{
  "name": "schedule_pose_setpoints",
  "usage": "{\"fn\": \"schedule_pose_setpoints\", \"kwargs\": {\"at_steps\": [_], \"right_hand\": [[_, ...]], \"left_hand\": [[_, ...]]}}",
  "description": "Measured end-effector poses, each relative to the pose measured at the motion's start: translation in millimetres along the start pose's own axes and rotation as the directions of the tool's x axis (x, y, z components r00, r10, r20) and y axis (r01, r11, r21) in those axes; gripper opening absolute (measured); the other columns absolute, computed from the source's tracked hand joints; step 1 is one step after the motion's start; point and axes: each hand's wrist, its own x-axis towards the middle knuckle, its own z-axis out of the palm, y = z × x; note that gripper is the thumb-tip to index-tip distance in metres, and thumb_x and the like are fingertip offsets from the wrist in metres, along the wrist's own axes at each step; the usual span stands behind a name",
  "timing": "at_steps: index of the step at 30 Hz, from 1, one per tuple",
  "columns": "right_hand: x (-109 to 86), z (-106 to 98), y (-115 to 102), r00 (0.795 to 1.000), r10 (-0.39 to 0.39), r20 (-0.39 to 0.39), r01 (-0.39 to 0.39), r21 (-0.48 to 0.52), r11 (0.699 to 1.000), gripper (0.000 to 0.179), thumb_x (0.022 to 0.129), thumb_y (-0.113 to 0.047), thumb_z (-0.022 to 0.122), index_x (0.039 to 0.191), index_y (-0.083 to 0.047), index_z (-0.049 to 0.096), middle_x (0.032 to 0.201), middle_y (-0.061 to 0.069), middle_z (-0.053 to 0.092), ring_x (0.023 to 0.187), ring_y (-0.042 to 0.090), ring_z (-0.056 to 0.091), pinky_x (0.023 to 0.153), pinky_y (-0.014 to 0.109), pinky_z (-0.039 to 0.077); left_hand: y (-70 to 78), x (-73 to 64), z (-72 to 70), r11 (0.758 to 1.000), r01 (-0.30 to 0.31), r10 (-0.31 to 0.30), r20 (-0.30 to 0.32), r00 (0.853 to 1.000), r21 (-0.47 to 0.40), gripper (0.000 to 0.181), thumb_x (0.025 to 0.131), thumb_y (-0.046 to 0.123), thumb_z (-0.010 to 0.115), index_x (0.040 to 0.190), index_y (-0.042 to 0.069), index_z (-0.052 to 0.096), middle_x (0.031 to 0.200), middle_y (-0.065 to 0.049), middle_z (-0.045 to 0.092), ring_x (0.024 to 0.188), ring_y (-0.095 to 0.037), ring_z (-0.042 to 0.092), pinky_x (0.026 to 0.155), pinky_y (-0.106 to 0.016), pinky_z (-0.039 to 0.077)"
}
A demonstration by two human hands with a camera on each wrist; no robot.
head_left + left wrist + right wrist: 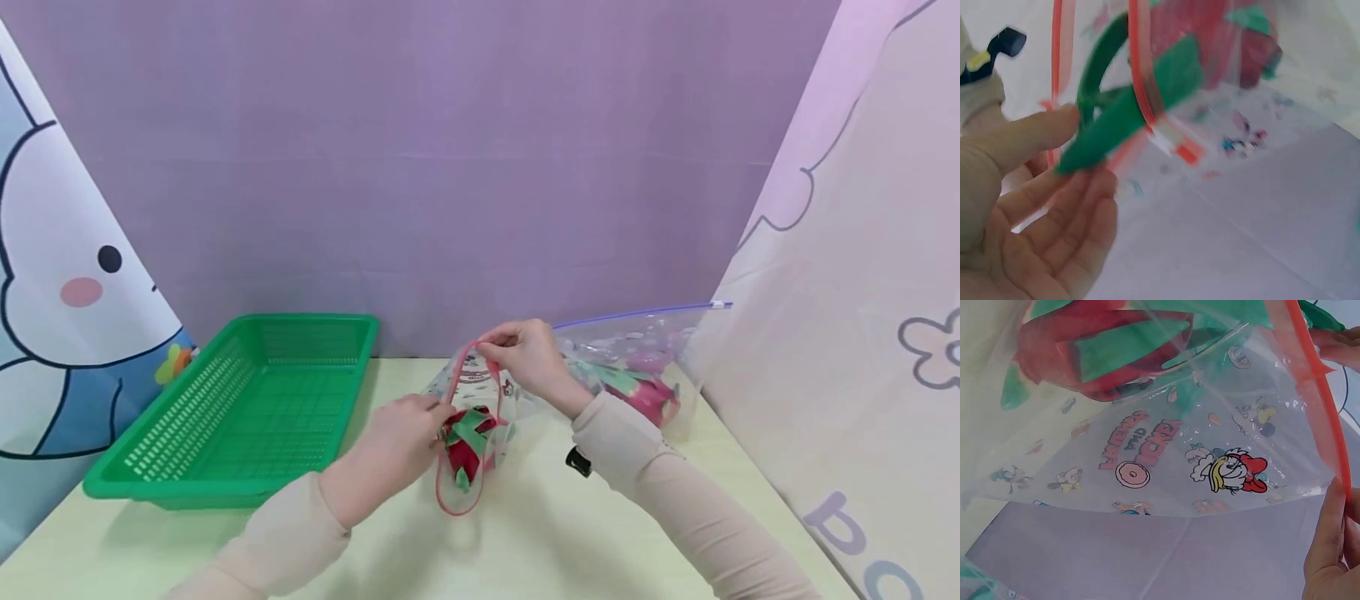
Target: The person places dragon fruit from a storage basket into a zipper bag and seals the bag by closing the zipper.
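A see-through zip bag (pixel 1166 500) with cartoon prints and a red zip edge hangs with its mouth gaping toward me. Inside its mouth is a red dragon fruit (pixel 463 457) with green leaf tips, seemingly a toy. My left hand (pixel 405 437) pinches one green leaf (pixel 1116 128) of the fruit between thumb and fingers, at the bag's opening. Higher up, my right hand (pixel 531 358) pinches the top of the red zip edge (pixel 1319 406). Behind my right forearm stands a second clear bag (pixel 686 367) with a blue zip, holding another red-and-green fruit (pixel 648 398).
On the left of the pale table (pixel 525 550) sits a green plastic basket (pixel 273 417) with slotted sides. A purple cloth (pixel 480 167) hangs along the back. Printed panels close in the left and right sides. A small black piece (pixel 577 461) shows by my right wrist.
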Motion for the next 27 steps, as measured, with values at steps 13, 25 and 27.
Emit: {"fn": "schedule_pose_setpoints", "kwargs": {"at_steps": [13,25,27], "right_hand": [[1.8,-6.7,6.3,1.0,0.011,-0.023,-0.011,0.012,1.0,0.011,0.084,-0.014,0.067,0.089,-0.007,0.073,0.065,0.005,0.067,0.057,0.013,0.06,0.049,0.023,0.042],[3.5,-11.2,14.4,1.0,0.01,-0.027,-0.01,0.015,1.0,0.013,0.085,-0.016,0.065,0.092,-0.007,0.073,0.072,0.012,0.068,0.058,0.019,0.059,0.049,0.023,0.04],[4.8,-11.9,16.9,0.999,0.0,-0.044,0.0,0.008,1.0,0.013,0.084,-0.016,0.066,0.091,-0.007,0.073,0.075,0.013,0.069,0.058,0.016,0.059,0.05,0.022,0.041]], "left_hand": [[-34.1,11.7,20.5,0.99,-0.038,0.057,0.142,0.988,-0.132,0.029,0.067,0.008,0.08,0.094,0.007,0.069,0.089,-0.005,0.066,0.077,-0.019,0.064,0.068,-0.029,0.055],[-35.1,17.5,30.1,0.993,-0.089,0.094,0.06,0.994,-0.07,0.023,0.067,0.015,0.08,0.088,0.01,0.072,0.083,-0.003,0.066,0.07,-0.017,0.064,0.063,-0.027,0.055],[-36.3,17.5,28.0,0.994,-0.085,0.089,0.05,0.995,-0.073,0.021,0.068,0.015,0.08,0.086,0.01,0.071,0.08,-0.003,0.065,0.067,-0.015,0.063,0.062,-0.025,0.054]]}}
